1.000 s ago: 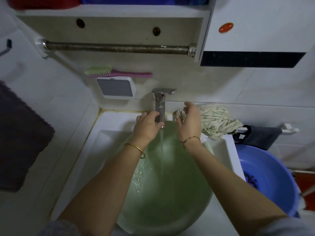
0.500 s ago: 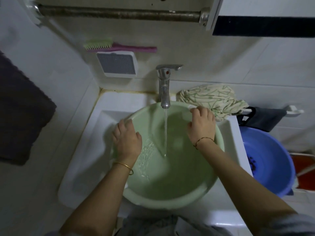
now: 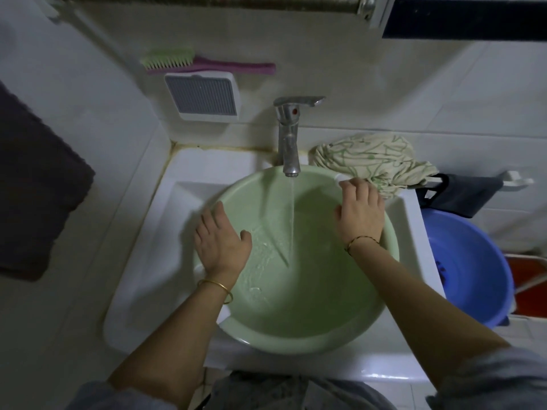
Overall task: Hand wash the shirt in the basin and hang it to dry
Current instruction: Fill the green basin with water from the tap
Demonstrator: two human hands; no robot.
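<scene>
1. A pale green basin sits in a white sink, seen from above by the person who leans over it.
2. The left hand lies palm down on the left rim of the green basin. Its fingers reach over the edge to the outside and bend down there, and the thumb spreads inside the bowl, so the hand clasps the rim.
3. The left forearm runs from the near left side of the green basin up to that hand, with a gold bangle at the wrist.
4. The right hand grips the far right rim of the green basin. Its knuckles are raised and its fingers are curled over the edge, which hides the fingertips.
5. The right forearm crosses the near right rim of the green basin, with a thin cord bracelet at the wrist.
6. A chrome faucet stands at the far edge of the green basin, and a thin stream of water falls from it into the bowl between the two hands.
7. The shirt, cream with a green pattern, lies bunched just beyond the far right rim of the green basin, close to the right hand's fingers.
8. A blue tub sits to the right of the green basin.
</scene>
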